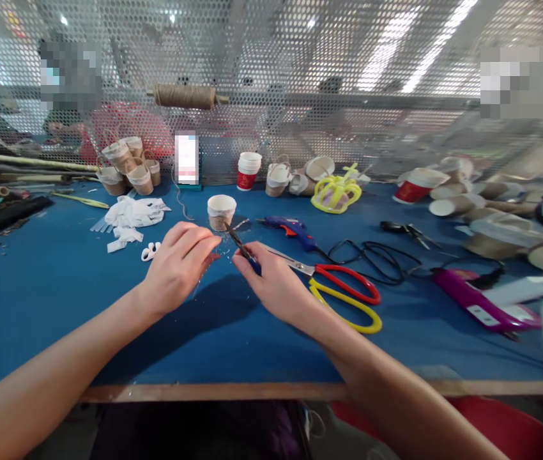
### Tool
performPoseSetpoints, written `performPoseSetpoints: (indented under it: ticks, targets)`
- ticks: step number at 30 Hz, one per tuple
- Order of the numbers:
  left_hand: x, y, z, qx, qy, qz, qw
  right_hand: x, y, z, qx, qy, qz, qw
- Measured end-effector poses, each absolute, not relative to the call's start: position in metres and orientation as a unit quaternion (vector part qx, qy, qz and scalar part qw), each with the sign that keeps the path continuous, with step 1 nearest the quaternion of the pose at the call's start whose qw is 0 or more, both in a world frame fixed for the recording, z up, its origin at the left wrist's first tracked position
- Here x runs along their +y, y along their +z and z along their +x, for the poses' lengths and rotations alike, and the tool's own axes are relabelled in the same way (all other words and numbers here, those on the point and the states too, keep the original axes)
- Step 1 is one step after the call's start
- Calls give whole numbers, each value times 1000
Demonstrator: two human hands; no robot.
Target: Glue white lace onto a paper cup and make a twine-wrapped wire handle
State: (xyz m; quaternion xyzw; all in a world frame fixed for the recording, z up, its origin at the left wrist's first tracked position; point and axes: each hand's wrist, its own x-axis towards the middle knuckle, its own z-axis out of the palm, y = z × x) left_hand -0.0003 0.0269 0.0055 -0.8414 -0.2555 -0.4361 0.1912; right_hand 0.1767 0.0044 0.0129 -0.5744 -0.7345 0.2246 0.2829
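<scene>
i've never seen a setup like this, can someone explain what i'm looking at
There's no machine here: these are a person's bare hands, seen in one picture from a camera worn on the head, looking forward and down. The right hand holds a dark tool with a blue handle; its tip is near a small cup. The left hand is curled nearby; whether it holds anything is hidden. On the blue table also lie scissors, a blue glue gun and crumpled white material.
</scene>
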Motion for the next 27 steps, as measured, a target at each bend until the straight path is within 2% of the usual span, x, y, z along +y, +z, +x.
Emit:
performPoseSetpoints:
  ticks: [3,5,7,11,12,14,16,17,19,21,23,25,27]
  targets:
    - [29,5,-1,-256,-450,-841,155,2,12,176,-738,232,-567,282]
    - [26,6,1,-286,-486,-822,76,1,12,175,-737,236,-562,290]
    - [23,6,6,-352,-530,-765,-95,0,11,174,-734,233,-559,308]
    - [23,3,16,-417,-531,-472,-567,2,5,172,-738,189,-558,329]
    - [24,2,17,-407,-512,-410,-636,3,4,171,-741,179,-559,327]
    - [27,-1,16,-403,-478,-383,-680,6,3,172,-745,172,-562,316]
    - [27,-2,10,-430,-451,-488,-611,8,4,175,-740,178,-571,307]
    - [27,-2,6,-444,-442,-571,-531,9,6,176,-733,182,-581,303]
    - [25,0,-2,-434,-435,-728,-304,10,9,179,-719,185,-602,294]
    - [24,2,-8,-368,-455,-808,-63,10,13,181,-712,184,-616,283]
    - [25,4,-10,-300,-460,-829,103,8,14,181,-718,185,-613,273]
    - [29,6,-10,-261,-436,-843,178,6,15,179,-726,191,-602,270]
    - [33,6,-9,-238,-416,-856,193,5,14,178,-731,195,-593,274]
